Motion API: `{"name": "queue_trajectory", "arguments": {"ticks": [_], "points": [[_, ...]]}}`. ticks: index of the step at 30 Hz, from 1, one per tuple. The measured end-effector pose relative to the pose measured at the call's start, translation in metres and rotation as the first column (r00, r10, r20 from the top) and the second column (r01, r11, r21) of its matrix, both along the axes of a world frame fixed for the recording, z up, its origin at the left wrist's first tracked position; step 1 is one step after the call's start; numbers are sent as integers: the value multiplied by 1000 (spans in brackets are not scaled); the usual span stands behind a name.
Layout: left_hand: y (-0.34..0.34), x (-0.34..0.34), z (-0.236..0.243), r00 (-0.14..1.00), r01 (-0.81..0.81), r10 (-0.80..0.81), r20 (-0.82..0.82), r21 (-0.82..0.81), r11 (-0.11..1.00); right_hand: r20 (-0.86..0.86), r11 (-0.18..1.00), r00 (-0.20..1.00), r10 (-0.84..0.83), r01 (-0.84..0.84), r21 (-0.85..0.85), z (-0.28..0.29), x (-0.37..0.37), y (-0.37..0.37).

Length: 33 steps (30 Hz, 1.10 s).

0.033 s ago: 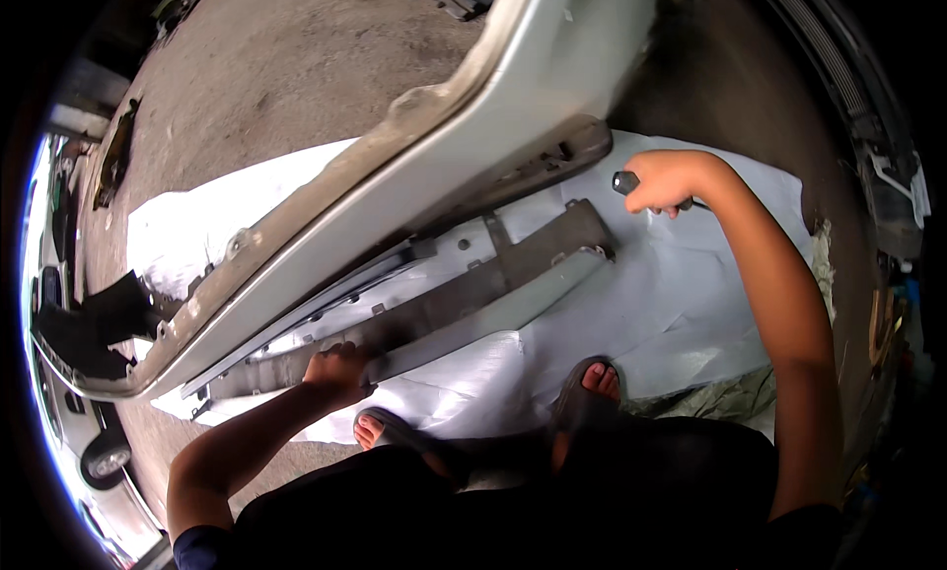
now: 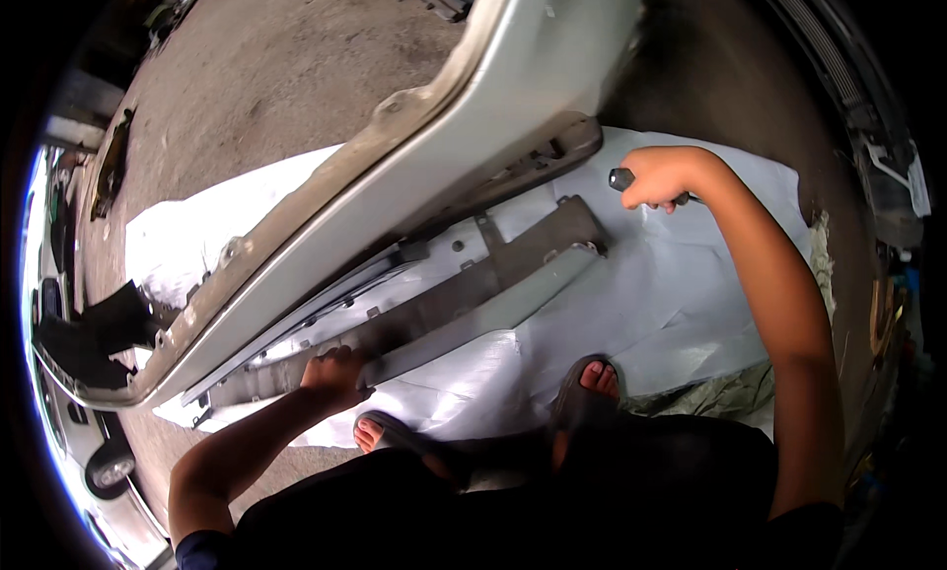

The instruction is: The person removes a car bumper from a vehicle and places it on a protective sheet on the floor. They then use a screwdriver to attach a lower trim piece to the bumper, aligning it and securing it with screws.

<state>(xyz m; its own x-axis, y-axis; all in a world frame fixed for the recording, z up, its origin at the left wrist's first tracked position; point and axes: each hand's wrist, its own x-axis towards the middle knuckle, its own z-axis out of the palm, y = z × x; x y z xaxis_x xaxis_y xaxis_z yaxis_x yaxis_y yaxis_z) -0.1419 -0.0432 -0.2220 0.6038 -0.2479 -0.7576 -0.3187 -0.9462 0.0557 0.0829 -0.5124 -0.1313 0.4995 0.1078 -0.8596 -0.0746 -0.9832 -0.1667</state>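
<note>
A large silver car bumper [image 2: 414, 166] runs diagonally over a white sheet [image 2: 720, 274]. Below it lie a dark plastic trim panel [image 2: 533, 230] and a long grey-green strip [image 2: 493, 304]. My left hand [image 2: 330, 373] is closed on the near left end of that strip, its fingers partly shadowed and blurred. To the right of the bumper, my right hand [image 2: 656, 180] grips a dark tool handle [image 2: 621, 178]; the rest of the tool is mostly hidden by my fingers and wrist.
My sandalled feet [image 2: 592, 383] stand at the sheet's near edge beside crumpled green material [image 2: 691, 402]. Black plastic parts [image 2: 89, 323] sit at the left, with a silver car [image 2: 99, 481] beyond. More car parts line the right side [image 2: 888, 185] and lie on the concrete floor [image 2: 256, 77] ahead.
The bumper and sheet appear shifted very slightly up in the view. My hands keep their grips in nearly the same places.
</note>
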Motion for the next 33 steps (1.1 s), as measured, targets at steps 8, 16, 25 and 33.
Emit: {"name": "queue_trajectory", "arguments": {"ticks": [8, 16, 25, 33], "points": [[3, 2, 0, 998, -38, 41, -38, 78, 996, 64, 999, 998, -3, 0, 38, -28, -17, -28], [2, 6, -5, 999, 16, -12, -52, 77, 997, 329, 969, 942, 69, -142, 204, -20, -11, -5], [-3, 1, -19, 997, 73, -71, -28, 85, 994, 524, 959, 851, -34, -120, 258, -25, -16, 10], [-12, 14, -22, 992, 113, -111, 63, -36, 993, 224, 932, 975, -6, -76, 354, -60, -38, -13]]}}
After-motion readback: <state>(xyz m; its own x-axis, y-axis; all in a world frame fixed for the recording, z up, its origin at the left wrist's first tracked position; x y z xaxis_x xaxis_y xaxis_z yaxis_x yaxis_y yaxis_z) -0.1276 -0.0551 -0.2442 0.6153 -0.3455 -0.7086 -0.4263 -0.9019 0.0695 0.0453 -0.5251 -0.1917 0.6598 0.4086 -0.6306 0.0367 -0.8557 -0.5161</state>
